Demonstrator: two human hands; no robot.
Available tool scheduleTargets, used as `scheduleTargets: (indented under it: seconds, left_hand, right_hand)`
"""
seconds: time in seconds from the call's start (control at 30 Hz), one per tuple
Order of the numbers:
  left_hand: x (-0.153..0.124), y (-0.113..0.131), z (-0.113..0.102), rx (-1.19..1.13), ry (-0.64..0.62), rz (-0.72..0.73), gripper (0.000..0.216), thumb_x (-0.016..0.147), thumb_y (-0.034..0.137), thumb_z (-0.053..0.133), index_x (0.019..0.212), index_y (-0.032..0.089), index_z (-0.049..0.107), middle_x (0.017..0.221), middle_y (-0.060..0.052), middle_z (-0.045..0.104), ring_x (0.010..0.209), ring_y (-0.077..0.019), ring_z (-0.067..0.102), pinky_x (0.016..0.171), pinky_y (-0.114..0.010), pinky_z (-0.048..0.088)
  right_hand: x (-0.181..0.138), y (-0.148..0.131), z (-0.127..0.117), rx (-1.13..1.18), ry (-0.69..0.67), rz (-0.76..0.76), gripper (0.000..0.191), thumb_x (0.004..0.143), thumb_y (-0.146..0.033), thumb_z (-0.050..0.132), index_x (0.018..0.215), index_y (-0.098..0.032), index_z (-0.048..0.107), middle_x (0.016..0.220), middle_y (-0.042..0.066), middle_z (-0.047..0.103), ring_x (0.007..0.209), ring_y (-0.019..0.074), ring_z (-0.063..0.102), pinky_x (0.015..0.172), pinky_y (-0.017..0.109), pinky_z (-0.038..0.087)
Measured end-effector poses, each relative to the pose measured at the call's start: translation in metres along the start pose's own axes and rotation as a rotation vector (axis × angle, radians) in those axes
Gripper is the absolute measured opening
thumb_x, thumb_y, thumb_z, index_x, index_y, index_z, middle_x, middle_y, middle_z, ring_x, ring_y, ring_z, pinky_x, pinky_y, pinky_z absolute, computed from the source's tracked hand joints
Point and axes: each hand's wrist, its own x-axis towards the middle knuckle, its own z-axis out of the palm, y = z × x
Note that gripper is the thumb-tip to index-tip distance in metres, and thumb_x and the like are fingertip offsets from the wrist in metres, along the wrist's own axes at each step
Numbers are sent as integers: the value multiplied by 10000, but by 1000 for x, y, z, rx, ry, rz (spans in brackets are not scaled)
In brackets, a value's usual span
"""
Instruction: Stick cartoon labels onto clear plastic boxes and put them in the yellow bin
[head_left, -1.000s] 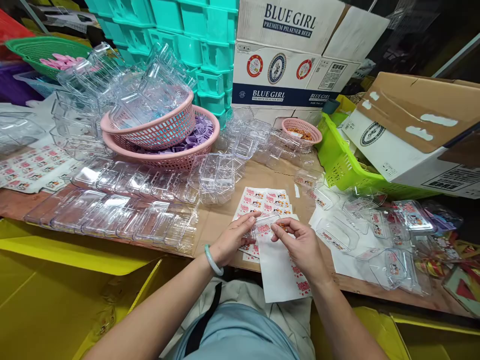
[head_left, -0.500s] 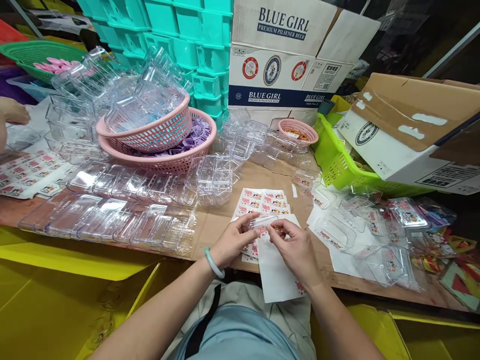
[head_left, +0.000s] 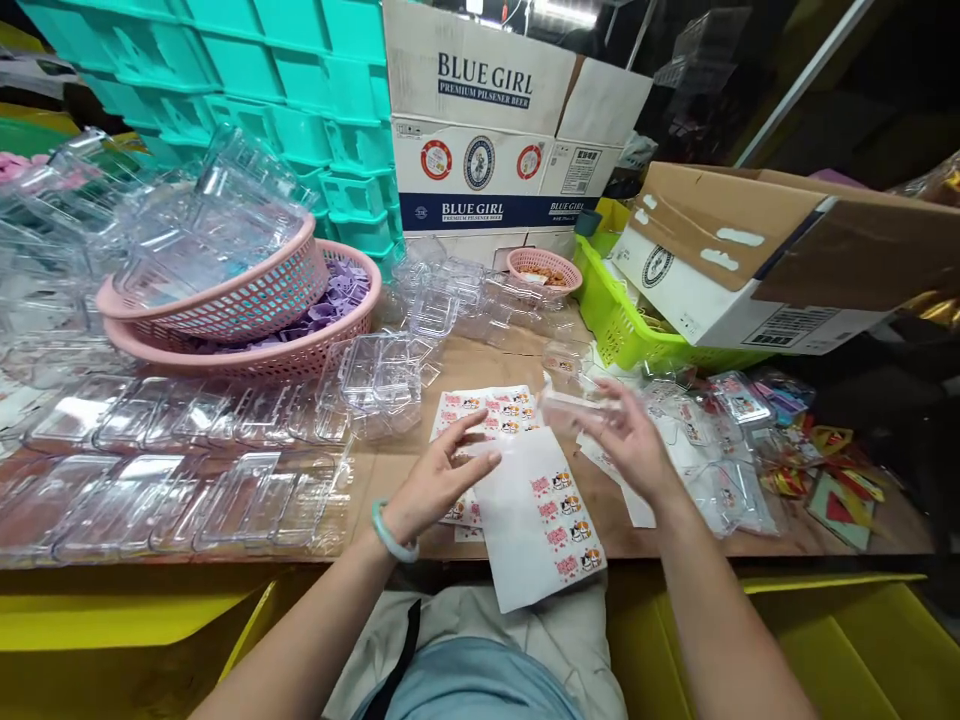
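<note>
- The left hand [head_left: 442, 480] is lying open and flat, its fingertips pressing on the near sticker sheet [head_left: 534, 525] at the front edge of the bench [head_left: 397, 470]. It is grasping nothing, only pinning the paper.
- The right hand [head_left: 634, 445] is hovering out to the right with its fingers loosely spread, and a small clear box [head_left: 576, 405] is sitting at its fingertips. Blur is smearing that spot, so I cannot tell whether the fingers are gripping the box or only touching it.
- The clear box is sitting just right of the second sheet [head_left: 491, 405], off the near sheet and short of the heap of labelled boxes [head_left: 720, 480] on the right.
- As I read it, this is the changeover in the labelling: one box is out at the right hand while the sheet is being held down.
- The near sheet is showing mostly bare backing, with a short column of stickers only toward its lower right.
- The next move is calling for a fingertip under one sticker's edge, with the left hand keeping the sheet from lifting.
- It is also calling for a bare box, and those are lying in rows of clear lids [head_left: 187, 490] on the left and in a small stack [head_left: 375, 375] mid-bench.
- The sticker then needs to go on square and flat, since the thin plastic is likely flexing under any pressure.
- Behind all this, stacked pink baskets [head_left: 247, 300], a green basket [head_left: 630, 330] and beer cartons [head_left: 480, 110] are crowding the back of the bench.
</note>
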Motion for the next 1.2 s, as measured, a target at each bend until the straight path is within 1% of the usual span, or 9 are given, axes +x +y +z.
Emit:
scheduleTargets:
  seconds: [0.13, 0.37, 0.43, 0.6, 0.8, 0.9, 1.03, 1.1, 1.2]
  left_hand:
    - [21, -17, 16, 676, 72, 61, 721, 582, 481, 782, 1210, 194, 576, 1236, -161, 546, 1193, -376, 424, 1018, -545, 290]
    - [37, -20, 28, 788, -46, -46, 71, 693, 225, 624, 691, 180, 568, 832, -71, 618, 928, -272, 540, 848, -426, 386]
    - [39, -16, 18, 729, -90, -60, 78, 735, 205, 558, 664, 187, 531, 709, -21, 602, 772, -196, 568, 745, -329, 417]
    - [42, -10, 0, 513, -82, -32, 107, 784, 255, 538, 708, 190, 499, 652, 21, 576, 607, -126, 527, 603, -251, 391]
    - [9, -21, 35, 948, -123, 148, 474, 587, 490, 776, 894, 178, 593, 977, -80, 589, 966, -276, 490, 839, -410, 352]
    - [-8, -30, 62, 1037, -155, 195, 287, 671, 335, 735, 864, 178, 591, 996, -81, 570, 978, -266, 472, 856, -427, 320]
    - [-6, -32, 68, 852, -167, 202, 60, 767, 131, 567, 752, 186, 587, 881, -54, 590, 932, -222, 497, 865, -414, 328]
    - [1, -25, 56, 579, -30, 168, 89, 775, 204, 609, 864, 200, 607, 960, -61, 607, 975, -220, 516, 892, -401, 356]
    - [6, -10, 35, -1, 306, 66, 466, 751, 376, 686, 1170, 236, 538, 1221, -87, 563, 1129, -222, 514, 947, -372, 395]
  right_hand:
    - [52, 44, -33, -518, 436, -179, 522, 756, -500, 622, 1152, -189, 479, 1155, 140, 477, 1053, 278, 504, 929, 447, 414]
    - [63, 57, -29, -756, 501, -246, 467, 834, -484, 534, 1135, -129, 498, 1260, 227, 466, 1203, 350, 417, 970, 505, 349]
    - [45, 46, -17, -634, 367, -272, 520, 830, -514, 549, 1205, -159, 481, 1244, 183, 506, 1179, 314, 458, 954, 461, 382]
    - [-6, 37, 15, -543, -312, -77, 530, 683, -573, 700, 1096, -264, 580, 1046, 50, 618, 998, 256, 550, 839, 371, 446]
    - [-43, 40, 21, -833, -267, -35, 401, 641, -567, 734, 723, -213, 564, 849, 53, 581, 857, 256, 506, 729, 357, 411]
    - [-50, 37, 15, -801, -334, -31, 381, 689, -532, 709, 584, -209, 537, 788, 37, 575, 813, 230, 507, 711, 335, 392]
    - [-52, 32, -5, -520, -502, 33, 313, 709, -440, 702, 556, -202, 569, 696, 5, 571, 750, 196, 522, 671, 302, 392]
    - [-49, 27, -15, -202, -508, 124, 277, 749, -438, 664, 634, -194, 599, 672, -12, 579, 684, 163, 534, 633, 275, 408]
    - [-40, 18, -16, 282, -270, 276, 302, 706, -464, 714, 750, -189, 598, 687, -20, 628, 630, 137, 563, 604, 254, 445]
